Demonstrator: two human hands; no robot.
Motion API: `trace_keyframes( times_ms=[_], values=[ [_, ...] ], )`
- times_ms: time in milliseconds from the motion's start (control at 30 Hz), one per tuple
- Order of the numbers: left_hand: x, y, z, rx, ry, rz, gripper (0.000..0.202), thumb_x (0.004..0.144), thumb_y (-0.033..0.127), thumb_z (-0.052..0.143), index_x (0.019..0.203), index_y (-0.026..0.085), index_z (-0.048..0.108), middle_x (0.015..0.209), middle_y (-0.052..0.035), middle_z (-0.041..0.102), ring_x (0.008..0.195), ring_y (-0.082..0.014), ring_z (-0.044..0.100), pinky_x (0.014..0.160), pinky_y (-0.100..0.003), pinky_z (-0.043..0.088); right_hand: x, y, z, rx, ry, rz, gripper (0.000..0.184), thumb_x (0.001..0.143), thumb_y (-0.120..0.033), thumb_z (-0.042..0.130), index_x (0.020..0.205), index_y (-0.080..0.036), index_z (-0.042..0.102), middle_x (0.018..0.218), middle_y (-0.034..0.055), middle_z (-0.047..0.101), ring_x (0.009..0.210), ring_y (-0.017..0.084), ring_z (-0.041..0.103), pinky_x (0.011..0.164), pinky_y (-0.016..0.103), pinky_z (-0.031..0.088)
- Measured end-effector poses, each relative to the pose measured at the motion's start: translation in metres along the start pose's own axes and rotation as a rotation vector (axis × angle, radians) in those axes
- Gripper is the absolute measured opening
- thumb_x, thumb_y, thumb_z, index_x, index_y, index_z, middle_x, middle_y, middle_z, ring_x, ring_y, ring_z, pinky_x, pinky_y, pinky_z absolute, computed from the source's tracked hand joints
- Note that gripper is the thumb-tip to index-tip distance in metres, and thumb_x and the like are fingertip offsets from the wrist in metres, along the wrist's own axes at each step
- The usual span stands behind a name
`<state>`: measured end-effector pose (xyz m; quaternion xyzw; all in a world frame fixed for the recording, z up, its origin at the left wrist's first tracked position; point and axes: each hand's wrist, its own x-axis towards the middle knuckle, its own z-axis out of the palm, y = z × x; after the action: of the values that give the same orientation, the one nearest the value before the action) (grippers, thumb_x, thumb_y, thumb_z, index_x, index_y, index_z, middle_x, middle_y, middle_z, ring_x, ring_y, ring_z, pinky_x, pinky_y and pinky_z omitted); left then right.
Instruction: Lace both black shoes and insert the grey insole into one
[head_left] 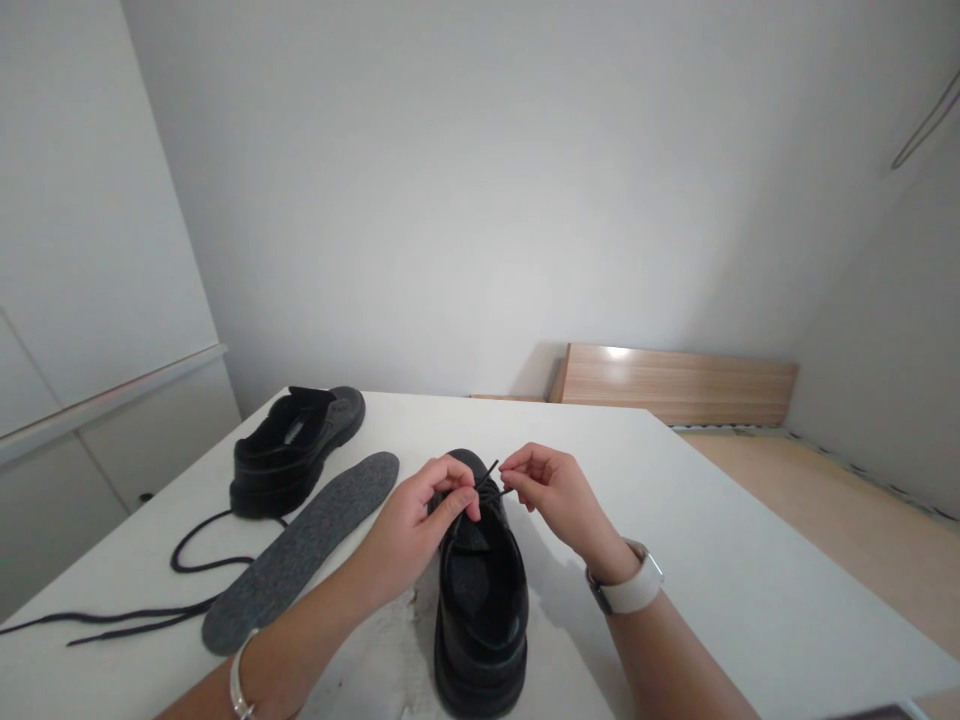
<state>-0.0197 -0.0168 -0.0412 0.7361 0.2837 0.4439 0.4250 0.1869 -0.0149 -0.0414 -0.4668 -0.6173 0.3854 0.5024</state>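
A black lace-up shoe stands on the white table, its toe pointing away from me and its opening facing up. Over the front of the shoe, my left hand pinches a thin black shoelace, one end of which sticks up to the right. To the right of the tongue, my right hand is closed with thumb and fingertips together on a dark lace end. Part of the shoe's toe and eyelets is hidden behind my left hand.
A second black shoe sits at the back left of the white table. A grey felt insole lies beside it, with a loose black shoelace partly under it. Behind are a wooden headboard and wall.
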Motion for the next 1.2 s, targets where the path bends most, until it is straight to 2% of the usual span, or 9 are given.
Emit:
trace_keyframes(
  times_ms=[200, 467, 567, 667, 733, 800, 867, 1033, 1200],
  values=[
    [0.001, 0.001, 0.002, 0.071, 0.077, -0.076, 0.015, 0.088, 0.031, 0.06, 0.086, 0.018, 0.068, 0.08, -0.0028, 0.069, 0.077, -0.0188, 0.062, 0.074, -0.03, 0.045, -0.017, -0.017, 0.008, 0.208, -0.245, -0.124, 0.02, 0.08, -0.034, 0.081, 0.083, -0.016, 0.07, 0.073, 0.0042, 0.071, 0.058, 0.014, 0.064, 0.056, 0.026, 0.053],
    [-0.005, 0.006, 0.007, 0.134, 0.037, 0.031, 0.006, 0.082, 0.027, 0.071, 0.083, 0.023, 0.075, 0.084, -0.0036, 0.065, 0.083, -0.0203, 0.058, 0.082, -0.032, 0.045, -0.021, -0.02, 0.023, -0.039, 0.028, -0.473, 0.007, 0.086, -0.029, 0.077, 0.081, -0.024, 0.075, 0.076, 0.0027, 0.068, 0.072, 0.017, 0.059, 0.069, 0.031, 0.047],
    [-0.003, 0.003, 0.006, 0.089, 0.091, 0.019, 0.007, 0.082, 0.029, 0.071, 0.081, 0.024, 0.076, 0.082, -0.0033, 0.065, 0.082, -0.02, 0.058, 0.081, -0.032, 0.046, -0.021, -0.022, 0.019, -0.06, -0.01, -0.46, 0.01, 0.09, -0.034, 0.072, 0.092, -0.025, 0.074, 0.086, 0.0043, 0.069, 0.08, 0.018, 0.058, 0.075, 0.033, 0.047],
    [-0.002, -0.003, 0.004, 0.056, 0.144, 0.01, 0.013, 0.084, 0.034, 0.07, 0.082, 0.023, 0.076, 0.085, -0.0043, 0.067, 0.087, -0.0211, 0.06, 0.084, -0.033, 0.045, -0.019, -0.025, 0.012, -0.079, -0.085, -0.393, 0.04, 0.082, -0.043, 0.079, 0.116, -0.024, 0.068, 0.099, 0.0063, 0.069, 0.083, 0.019, 0.058, 0.077, 0.033, 0.048],
    [-0.002, -0.006, 0.003, 0.065, 0.169, 0.015, 0.015, 0.084, 0.035, 0.07, 0.082, 0.023, 0.076, 0.087, -0.0047, 0.067, 0.088, -0.0216, 0.06, 0.085, -0.034, 0.045, -0.018, -0.026, 0.009, -0.142, -0.108, -0.375, 0.037, 0.08, -0.043, 0.081, 0.109, -0.022, 0.07, 0.091, 0.0049, 0.068, 0.078, 0.018, 0.058, 0.072, 0.031, 0.048],
    [-0.002, -0.006, 0.002, 0.09, 0.168, 0.019, 0.016, 0.085, 0.036, 0.069, 0.08, 0.022, 0.075, 0.086, -0.0045, 0.067, 0.087, -0.0215, 0.06, 0.084, -0.034, 0.044, -0.017, -0.026, 0.008, -0.243, -0.098, -0.389, 0.018, 0.085, -0.038, 0.076, 0.088, -0.021, 0.071, 0.079, 0.0032, 0.067, 0.073, 0.017, 0.058, 0.067, 0.03, 0.046],
    [-0.002, -0.003, 0.002, 0.115, 0.131, 0.007, 0.019, 0.087, 0.037, 0.066, 0.078, 0.022, 0.074, 0.082, -0.004, 0.067, 0.087, -0.0219, 0.059, 0.084, -0.034, 0.043, -0.017, -0.025, 0.008, -0.331, -0.066, -0.424, 0.018, 0.092, -0.032, 0.069, 0.078, -0.02, 0.068, 0.075, 0.0024, 0.065, 0.071, 0.017, 0.057, 0.067, 0.029, 0.044],
    [0.0, 0.007, 0.003, 0.187, 0.031, -0.015, 0.021, 0.09, 0.035, 0.06, 0.078, 0.022, 0.071, 0.076, -0.0027, 0.068, 0.088, -0.0234, 0.059, 0.083, -0.035, 0.041, -0.018, -0.024, 0.01, -0.445, -0.048, -0.503, 0.014, 0.099, -0.023, 0.055, 0.085, -0.02, 0.058, 0.081, 0.0026, 0.058, 0.075, 0.016, 0.054, 0.067, 0.028, 0.041],
    [0.002, 0.006, -0.004, 0.102, 0.017, -0.08, 0.02, 0.086, 0.036, 0.062, 0.079, 0.021, 0.073, 0.082, -0.0037, 0.071, 0.085, -0.0223, 0.061, 0.08, -0.033, 0.044, -0.02, -0.031, 0.003, -0.409, -0.244, -0.431, 0.018, 0.1, -0.028, 0.054, 0.084, -0.02, 0.059, 0.082, 0.0028, 0.06, 0.075, 0.016, 0.055, 0.068, 0.028, 0.042]
  ],
)
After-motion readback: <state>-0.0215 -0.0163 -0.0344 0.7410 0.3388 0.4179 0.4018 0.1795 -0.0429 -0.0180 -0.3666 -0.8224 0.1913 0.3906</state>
